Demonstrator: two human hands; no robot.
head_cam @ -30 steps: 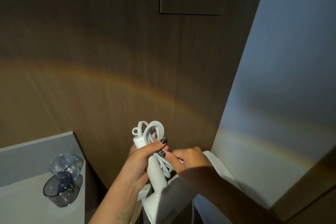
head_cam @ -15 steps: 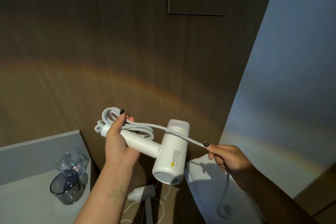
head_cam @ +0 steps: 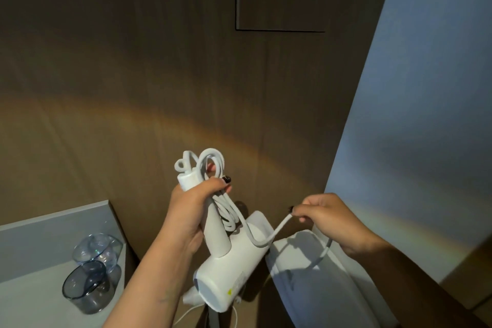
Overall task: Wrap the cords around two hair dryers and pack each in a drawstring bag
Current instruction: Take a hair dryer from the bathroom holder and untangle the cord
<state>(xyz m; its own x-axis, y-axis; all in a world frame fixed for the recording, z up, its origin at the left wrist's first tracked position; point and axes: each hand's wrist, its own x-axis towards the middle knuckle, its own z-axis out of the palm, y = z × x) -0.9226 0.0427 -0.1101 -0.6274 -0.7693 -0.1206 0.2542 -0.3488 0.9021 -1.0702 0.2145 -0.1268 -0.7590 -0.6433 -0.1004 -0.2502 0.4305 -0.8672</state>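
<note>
Hair dryer [head_cam: 229,271] held up over the gap beside the bench [head_cam: 40,298], barrel down, left hand [head_cam: 190,210] clamped round handle and cord [head_cam: 262,241] loops. Right hand [head_cam: 323,217] pinching the free cord run. Probably light, rigid plastic — cord springy, likely to uncoil unless pinned. Best taken by the handle.

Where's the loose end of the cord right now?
Head view, right of centre: the cord runs from the coils in the left hand across the dryer to the right hand, which pinches it.
</note>
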